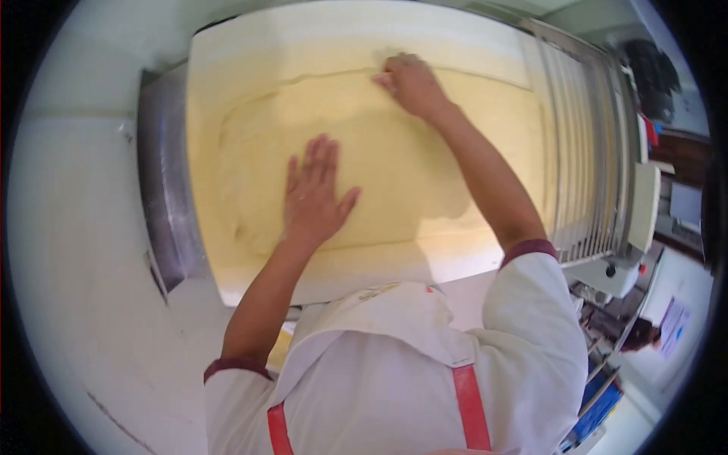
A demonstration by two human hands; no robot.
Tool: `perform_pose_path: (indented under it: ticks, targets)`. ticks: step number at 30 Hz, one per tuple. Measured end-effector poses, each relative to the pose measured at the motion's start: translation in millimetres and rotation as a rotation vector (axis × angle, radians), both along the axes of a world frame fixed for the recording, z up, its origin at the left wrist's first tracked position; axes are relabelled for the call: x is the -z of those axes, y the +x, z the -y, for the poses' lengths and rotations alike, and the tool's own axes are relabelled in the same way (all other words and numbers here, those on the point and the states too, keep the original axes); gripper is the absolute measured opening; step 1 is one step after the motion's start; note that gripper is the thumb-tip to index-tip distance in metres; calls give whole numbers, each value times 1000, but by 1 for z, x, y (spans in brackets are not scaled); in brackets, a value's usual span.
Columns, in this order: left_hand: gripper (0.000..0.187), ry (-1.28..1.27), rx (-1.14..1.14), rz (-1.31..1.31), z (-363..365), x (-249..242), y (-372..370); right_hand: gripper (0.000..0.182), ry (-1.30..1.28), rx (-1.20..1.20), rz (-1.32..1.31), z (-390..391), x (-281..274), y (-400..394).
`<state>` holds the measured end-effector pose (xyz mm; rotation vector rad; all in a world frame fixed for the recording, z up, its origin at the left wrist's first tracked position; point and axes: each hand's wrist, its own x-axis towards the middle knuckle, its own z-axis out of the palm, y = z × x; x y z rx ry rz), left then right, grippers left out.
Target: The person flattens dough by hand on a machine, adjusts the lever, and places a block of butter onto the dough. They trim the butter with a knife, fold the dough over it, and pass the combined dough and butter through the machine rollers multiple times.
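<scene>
A wide sheet of pale yellow dough (379, 167) lies flat on a white work surface (364, 23), its outline roughly rectangular. My left hand (315, 199) rests palm down on the left half of the dough, fingers stretched out and thumb apart. At the far edge of the sheet, right of the middle, my right hand (415, 87) is closed with its fingers curled. Whether those fingers pinch the dough edge or hold something small is hidden.
Metal slats (584, 152) of a machine adjoin the surface on the right. A steel panel (171, 174) borders the left side. A white apron with red straps (472, 406) covers my front. At far right are a dark object (654, 76) and a blue item (599, 409).
</scene>
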<state>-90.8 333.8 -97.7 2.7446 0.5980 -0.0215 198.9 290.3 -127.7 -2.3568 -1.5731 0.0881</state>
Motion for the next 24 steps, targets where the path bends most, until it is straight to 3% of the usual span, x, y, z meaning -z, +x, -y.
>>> perform_pose_path:
  ticks: [10,14,17,21,24]
  targets:
    - [81,86,6,-54,12,-8,12,40,46,81,93,67,-15,44]
    - [81,92,2,-56,16,-8,17,40,-22,122,-82,114,-17,84]
    - [81,94,4,-80,19,-8,16,38,74,122,143,128,-14,94]
    - [81,93,5,-86,19,-7,18,36,-121,148,-11,163,-18,125]
    - [81,87,12,-91,19,-6,17,37,4,162,165,178,-17,136]
